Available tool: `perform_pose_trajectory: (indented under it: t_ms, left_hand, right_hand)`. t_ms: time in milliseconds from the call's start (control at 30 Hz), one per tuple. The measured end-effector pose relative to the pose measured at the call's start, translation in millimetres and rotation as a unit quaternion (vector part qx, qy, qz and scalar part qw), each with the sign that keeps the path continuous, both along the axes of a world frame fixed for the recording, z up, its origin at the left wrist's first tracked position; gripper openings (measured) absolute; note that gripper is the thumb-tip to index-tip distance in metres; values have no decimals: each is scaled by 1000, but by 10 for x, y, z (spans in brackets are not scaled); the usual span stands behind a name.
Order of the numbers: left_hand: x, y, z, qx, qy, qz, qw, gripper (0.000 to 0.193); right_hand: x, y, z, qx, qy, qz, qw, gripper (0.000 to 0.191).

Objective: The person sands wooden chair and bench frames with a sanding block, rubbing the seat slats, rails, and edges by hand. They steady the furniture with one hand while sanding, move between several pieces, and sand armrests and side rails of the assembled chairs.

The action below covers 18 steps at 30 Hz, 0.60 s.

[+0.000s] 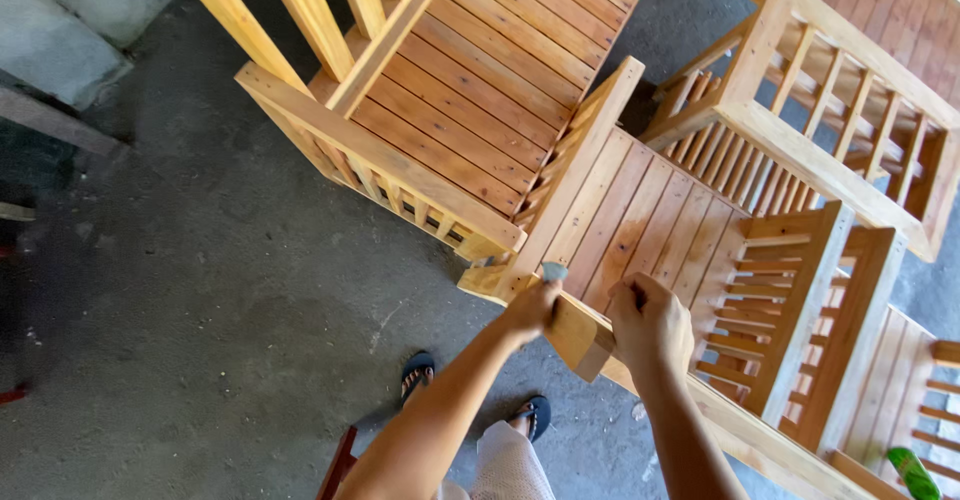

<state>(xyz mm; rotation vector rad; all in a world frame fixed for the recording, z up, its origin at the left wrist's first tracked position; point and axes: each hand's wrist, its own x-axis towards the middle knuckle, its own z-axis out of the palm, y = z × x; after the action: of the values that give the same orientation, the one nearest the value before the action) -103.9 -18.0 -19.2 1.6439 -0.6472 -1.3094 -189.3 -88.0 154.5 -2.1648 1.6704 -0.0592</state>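
Wooden slatted chairs [640, 230] crowd the right and far side of a grey concrete floor [220, 290], their pale frames packed edge to edge. The nearest chair's corner rail [575, 332] sits at centre, where both bare hands meet. A second chair [470, 90] stands farther off to the left, its upright posts cut off by the top edge. More railed frames [850, 110] run out of view at the far right, so their full shape cannot be made out.

The right hand [650, 320] is closed in a fist over the rail's top edge, knuckles up; what lies under its fingers is hidden. The left hand [530, 308] is closed on a small grey piece [553, 272] pressed against the wood just beside the corner; its kind is hard to tell.

Near the bottom edge, two dark sandalled feet [420, 372] rest on the floor. A green object [912, 472] is cropped at the near right corner.
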Motion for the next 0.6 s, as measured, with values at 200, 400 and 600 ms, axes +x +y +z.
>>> perform_pose_trajectory:
  t_ms: [200,400,600]
  left_hand:
    - [-222,657,665,-224,181,63,956,44]
    - [321,267,548,86,52,-117,988,49]
    - [-163,611,362,-238,251,36,938,50]
  right_hand:
    - [-8,-18,-59,-3,-7,18,1000,25]
    - [-55,-33,-118,-37,-51,3,998,24]
    - [-70,0,-118,-73,-89,26,993,22]
